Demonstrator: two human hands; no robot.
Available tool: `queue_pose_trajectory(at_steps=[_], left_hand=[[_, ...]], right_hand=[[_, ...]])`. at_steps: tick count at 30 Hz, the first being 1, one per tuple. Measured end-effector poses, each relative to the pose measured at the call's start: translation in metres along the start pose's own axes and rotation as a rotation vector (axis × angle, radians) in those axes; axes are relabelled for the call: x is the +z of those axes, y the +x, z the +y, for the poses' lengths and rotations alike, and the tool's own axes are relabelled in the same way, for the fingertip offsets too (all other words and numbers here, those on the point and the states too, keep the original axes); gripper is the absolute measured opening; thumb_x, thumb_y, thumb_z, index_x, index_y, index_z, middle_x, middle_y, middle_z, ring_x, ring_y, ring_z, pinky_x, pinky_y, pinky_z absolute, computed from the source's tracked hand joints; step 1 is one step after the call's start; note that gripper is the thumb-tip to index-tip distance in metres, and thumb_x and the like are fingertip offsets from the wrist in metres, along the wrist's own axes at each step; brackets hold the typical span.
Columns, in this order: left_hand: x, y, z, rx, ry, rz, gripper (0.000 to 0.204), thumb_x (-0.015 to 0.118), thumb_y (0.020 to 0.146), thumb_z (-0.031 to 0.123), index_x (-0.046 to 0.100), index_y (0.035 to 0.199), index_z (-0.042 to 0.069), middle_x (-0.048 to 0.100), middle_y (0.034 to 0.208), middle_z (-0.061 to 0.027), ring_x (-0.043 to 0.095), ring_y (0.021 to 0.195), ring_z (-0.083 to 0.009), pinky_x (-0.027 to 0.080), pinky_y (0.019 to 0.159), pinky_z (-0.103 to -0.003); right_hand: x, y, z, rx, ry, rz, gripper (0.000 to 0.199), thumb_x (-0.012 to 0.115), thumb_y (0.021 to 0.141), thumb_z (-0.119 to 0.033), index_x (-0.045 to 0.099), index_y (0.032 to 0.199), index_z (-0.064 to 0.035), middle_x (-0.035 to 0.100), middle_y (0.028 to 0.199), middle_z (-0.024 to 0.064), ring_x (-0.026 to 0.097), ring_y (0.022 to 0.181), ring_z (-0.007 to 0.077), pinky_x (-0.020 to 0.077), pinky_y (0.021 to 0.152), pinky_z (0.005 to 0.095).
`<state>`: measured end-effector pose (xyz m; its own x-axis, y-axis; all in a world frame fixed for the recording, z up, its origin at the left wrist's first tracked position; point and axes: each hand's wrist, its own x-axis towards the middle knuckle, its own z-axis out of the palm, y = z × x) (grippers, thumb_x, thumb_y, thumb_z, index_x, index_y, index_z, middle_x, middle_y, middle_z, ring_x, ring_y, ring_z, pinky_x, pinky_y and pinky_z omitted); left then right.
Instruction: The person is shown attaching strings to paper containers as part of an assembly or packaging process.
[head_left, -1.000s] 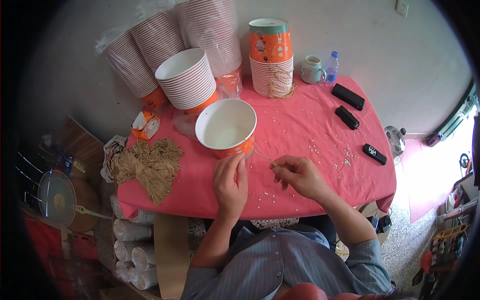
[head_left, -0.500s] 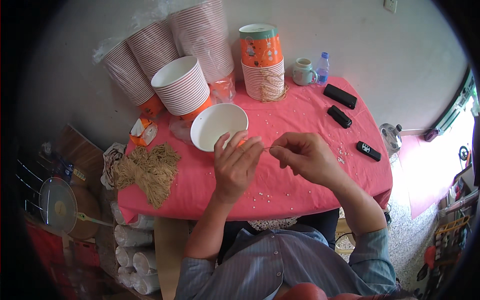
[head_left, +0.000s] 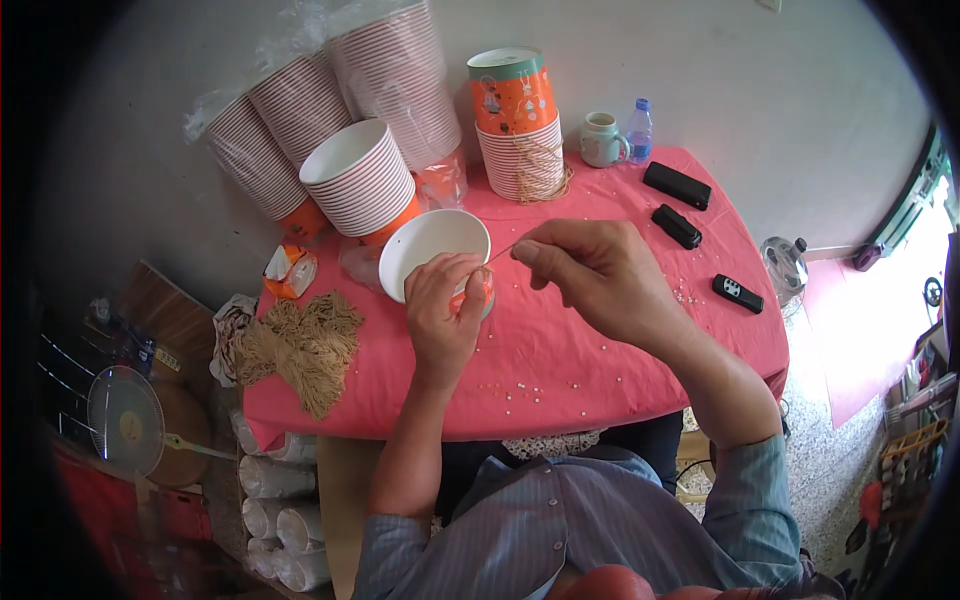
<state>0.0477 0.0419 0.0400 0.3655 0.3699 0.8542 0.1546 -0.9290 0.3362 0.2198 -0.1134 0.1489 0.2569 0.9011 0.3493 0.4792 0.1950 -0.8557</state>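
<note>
My left hand (head_left: 443, 315) grips the side of a white-and-orange paper bowl (head_left: 432, 247), held tilted just above the pink tablecloth (head_left: 570, 350). My right hand (head_left: 598, 272) is raised beside it and pinches a thin tan string (head_left: 502, 252) that runs toward the bowl's rim. The two hands are close together, almost touching at the bowl. Small white beads (head_left: 520, 390) lie scattered on the cloth below them.
Stacks of striped paper bowls (head_left: 362, 180) lean against the wall behind. An orange patterned stack (head_left: 515, 125) with string looped round it, a mug (head_left: 602, 140), a small bottle (head_left: 640, 130) and three black remotes (head_left: 677, 185) stand at the right. A bundle of tan strings (head_left: 300, 345) lies left.
Both hands have risen from the cloth and come together at the bowl. The left hand now holds the bowl lifted and tilted; the right hand has pulled the string up.
</note>
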Motion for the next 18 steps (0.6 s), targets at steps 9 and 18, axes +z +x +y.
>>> queue_pose_trajectory(at_steps=[9, 18], left_hand=[[-0.003, 0.007, 0.013, -0.061, -0.158, -0.034, 0.020, 0.076, 0.100, 0.004, 0.077, 0.120, 0.005, 0.080, 0.116, -0.0103, 0.074, 0.111, -0.0302, 0.054, 0.101, -0.043], [-0.002, 0.009, 0.030, -0.213, -0.437, 0.099, 0.037, 0.071, 0.107, 0.005, 0.064, 0.141, -0.006, 0.076, 0.129, -0.0169, 0.073, 0.122, -0.0265, 0.058, 0.106, -0.040]], right_hand=[[0.002, 0.031, -0.011, -0.121, -0.092, -0.073, 0.026, 0.069, 0.109, -0.021, 0.080, 0.109, 0.0021, 0.073, 0.078, 0.0055, 0.066, 0.069, 0.0095, 0.0525, 0.063, 0.0306], [0.005, 0.050, -0.015, -0.208, -0.093, -0.055, 0.029, 0.069, 0.108, -0.023, 0.079, 0.105, 0.0032, 0.072, 0.075, 0.0073, 0.065, 0.068, 0.0104, 0.0523, 0.064, 0.0328]])
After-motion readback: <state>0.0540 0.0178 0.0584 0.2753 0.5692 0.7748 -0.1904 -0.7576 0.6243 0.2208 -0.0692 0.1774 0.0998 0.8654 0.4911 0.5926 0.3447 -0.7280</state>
